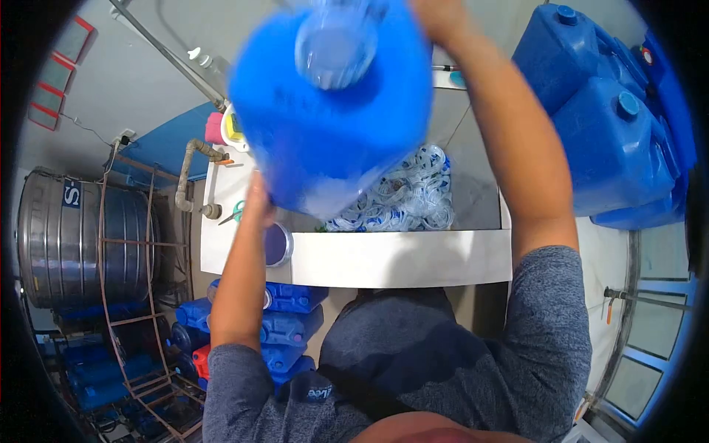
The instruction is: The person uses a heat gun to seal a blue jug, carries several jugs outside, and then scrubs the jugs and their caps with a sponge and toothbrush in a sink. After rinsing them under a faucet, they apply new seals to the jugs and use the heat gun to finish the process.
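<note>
A large blue water jug (332,125), blurred by motion, is held up in front of me above the sink, tilted with its round translucent cap (336,55) toward me. My left hand (258,203) grips its lower left side, the fingers mostly hidden behind it. At the jug's upper right is my right hand (441,21), closed on it at the edge of the view, its fingertips out of sight. Below the jug, a pile of clear plastic caps or seals with blue print (413,193) lies in the grey sink basin (476,170).
Green-handled scissors (238,211) and a round purple-topped container (278,245) are on the white counter (354,260). Blue jugs (613,140) stack at right; more (292,328) stand below left. Pipes (185,173) and a steel tank (81,236) are at left.
</note>
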A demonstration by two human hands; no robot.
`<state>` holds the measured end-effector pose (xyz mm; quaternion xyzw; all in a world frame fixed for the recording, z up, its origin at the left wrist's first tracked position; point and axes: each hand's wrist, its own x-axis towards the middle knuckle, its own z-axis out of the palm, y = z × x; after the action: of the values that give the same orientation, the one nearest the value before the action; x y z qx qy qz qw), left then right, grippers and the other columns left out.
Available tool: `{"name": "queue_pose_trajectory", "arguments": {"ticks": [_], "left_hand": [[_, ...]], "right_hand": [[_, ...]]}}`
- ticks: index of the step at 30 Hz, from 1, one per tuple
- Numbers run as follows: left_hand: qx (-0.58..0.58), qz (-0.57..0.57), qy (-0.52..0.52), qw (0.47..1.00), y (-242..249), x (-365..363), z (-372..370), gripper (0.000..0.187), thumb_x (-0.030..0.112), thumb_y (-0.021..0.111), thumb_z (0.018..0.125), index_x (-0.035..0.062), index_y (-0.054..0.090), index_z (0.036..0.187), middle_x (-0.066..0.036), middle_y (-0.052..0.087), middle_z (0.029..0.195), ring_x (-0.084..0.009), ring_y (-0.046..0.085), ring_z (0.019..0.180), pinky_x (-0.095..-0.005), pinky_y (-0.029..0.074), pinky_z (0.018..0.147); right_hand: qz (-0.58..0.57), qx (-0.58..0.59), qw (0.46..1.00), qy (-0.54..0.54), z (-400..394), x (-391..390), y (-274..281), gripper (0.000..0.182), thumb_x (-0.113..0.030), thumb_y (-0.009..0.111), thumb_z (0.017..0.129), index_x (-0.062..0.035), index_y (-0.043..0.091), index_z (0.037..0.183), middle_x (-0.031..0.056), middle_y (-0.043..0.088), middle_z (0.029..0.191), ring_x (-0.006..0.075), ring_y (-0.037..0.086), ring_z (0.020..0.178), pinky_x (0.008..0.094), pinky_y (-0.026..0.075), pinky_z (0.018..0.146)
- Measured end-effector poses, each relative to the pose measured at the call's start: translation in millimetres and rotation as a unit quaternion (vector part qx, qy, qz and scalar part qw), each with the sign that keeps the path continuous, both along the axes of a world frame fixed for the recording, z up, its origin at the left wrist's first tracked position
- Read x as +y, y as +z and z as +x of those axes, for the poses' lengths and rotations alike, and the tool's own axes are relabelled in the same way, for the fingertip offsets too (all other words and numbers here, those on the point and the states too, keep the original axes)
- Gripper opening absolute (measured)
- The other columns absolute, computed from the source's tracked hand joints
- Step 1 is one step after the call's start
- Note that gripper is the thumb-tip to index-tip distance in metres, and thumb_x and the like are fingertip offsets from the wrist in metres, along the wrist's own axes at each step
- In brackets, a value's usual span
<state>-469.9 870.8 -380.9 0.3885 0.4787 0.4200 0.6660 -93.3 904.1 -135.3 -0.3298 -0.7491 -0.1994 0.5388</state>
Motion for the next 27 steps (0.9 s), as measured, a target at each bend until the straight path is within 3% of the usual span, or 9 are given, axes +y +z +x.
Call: {"name": "queue_pose_trajectory", "arguments": {"ticks": [2, 5, 6, 11, 15, 19, 22, 23, 27], "left_hand": [[-0.028, 0.035, -0.089, 0.995, 44, -6, -13, 0.070, 0.062, 0.033, 0.104, 0.0093, 0.042, 0.149, -0.016, 0.055, 0.141, -0.0299, 0.056, 0.129, -0.0490, 0.044, 0.111], [0.003, -0.104, -0.059, 0.993, 60, -42, -3, 0.075, 0.067, 0.035, 0.101, 0.0097, 0.042, 0.149, -0.016, 0.055, 0.143, -0.0303, 0.057, 0.128, -0.0485, 0.049, 0.106], [0.020, -0.104, -0.066, 0.992, 65, -54, 1, 0.075, 0.068, 0.035, 0.101, 0.0100, 0.043, 0.149, -0.016, 0.054, 0.143, -0.0302, 0.058, 0.127, -0.0482, 0.050, 0.105], [-0.038, 0.066, -0.034, 0.997, 76, -37, -3, 0.075, 0.066, 0.039, 0.100, 0.0055, 0.048, 0.144, -0.018, 0.060, 0.135, -0.0285, 0.061, 0.121, -0.0443, 0.051, 0.102], [0.027, -0.085, -0.020, 0.996, 53, -46, 5, 0.068, 0.059, 0.036, 0.104, 0.0061, 0.048, 0.144, -0.017, 0.059, 0.136, -0.0291, 0.061, 0.120, -0.0450, 0.052, 0.101], [-0.108, 0.018, -0.002, 0.994, 55, -46, 17, 0.066, 0.058, 0.037, 0.104, 0.0066, 0.048, 0.145, -0.014, 0.058, 0.138, -0.0277, 0.060, 0.121, -0.0453, 0.052, 0.100], [-0.038, 0.003, 0.007, 0.999, -13, -22, 8, 0.070, 0.061, 0.033, 0.104, 0.0065, 0.047, 0.145, -0.015, 0.058, 0.139, -0.0289, 0.059, 0.125, -0.0468, 0.051, 0.103], [0.022, -0.097, -0.011, 0.995, 33, -46, 24, 0.070, 0.061, 0.033, 0.104, 0.0057, 0.048, 0.144, -0.015, 0.059, 0.137, -0.0290, 0.059, 0.125, -0.0465, 0.051, 0.103], [-0.064, -0.009, 0.011, 0.998, 64, -52, 30, 0.072, 0.062, 0.036, 0.103, 0.0052, 0.046, 0.146, -0.016, 0.059, 0.137, -0.0281, 0.059, 0.124, -0.0456, 0.051, 0.102]], "right_hand": [[0.000, 0.023, 0.999, -0.044, 12, 2, 14, 0.035, -0.039, 0.068, 0.087, -0.0037, 0.068, 0.084, 0.0236, 0.069, 0.083, 0.0437, 0.066, 0.084, 0.0507, 0.051, 0.075], [-0.328, 0.161, 0.921, -0.136, 17, 27, -35, 0.026, -0.031, 0.064, 0.090, -0.0051, 0.069, 0.089, 0.0221, 0.070, 0.084, 0.0404, 0.068, 0.079, 0.0485, 0.050, 0.071], [-0.434, 0.015, 0.883, -0.179, 14, 2, -32, 0.034, -0.038, 0.063, 0.086, -0.0147, 0.074, 0.108, 0.0217, 0.072, 0.100, 0.0425, 0.067, 0.095, 0.0476, 0.053, 0.085], [-0.194, 0.169, 0.966, 0.038, 4, -18, 13, 0.026, -0.029, 0.063, 0.091, -0.0033, 0.070, 0.089, 0.0236, 0.071, 0.085, 0.0397, 0.069, 0.083, 0.0486, 0.051, 0.075], [-0.317, 0.143, 0.932, -0.105, -5, -3, -10, 0.038, -0.038, 0.076, 0.077, -0.0049, 0.071, 0.093, 0.0186, 0.072, 0.088, 0.0327, 0.070, 0.085, 0.0413, 0.053, 0.081], [-0.150, 0.095, 0.984, 0.034, 0, -25, 13, 0.033, -0.036, 0.073, 0.079, -0.0066, 0.072, 0.095, 0.0207, 0.072, 0.088, 0.0368, 0.068, 0.081, 0.0428, 0.053, 0.080], [-0.254, 0.119, 0.960, 0.015, 8, -17, -1, 0.026, -0.028, 0.063, 0.089, -0.0036, 0.070, 0.092, 0.0227, 0.072, 0.088, 0.0370, 0.070, 0.085, 0.0475, 0.052, 0.078], [-0.214, 0.131, 0.962, -0.111, 21, 42, -44, 0.026, -0.029, 0.066, 0.087, -0.0039, 0.071, 0.094, 0.0198, 0.073, 0.089, 0.0324, 0.071, 0.084, 0.0430, 0.053, 0.078], [-0.131, 0.084, 0.988, 0.013, 12, -14, -1, 0.032, -0.031, 0.068, 0.086, 0.0014, 0.069, 0.089, 0.0212, 0.072, 0.084, 0.0318, 0.069, 0.081, 0.0405, 0.052, 0.075]]}}
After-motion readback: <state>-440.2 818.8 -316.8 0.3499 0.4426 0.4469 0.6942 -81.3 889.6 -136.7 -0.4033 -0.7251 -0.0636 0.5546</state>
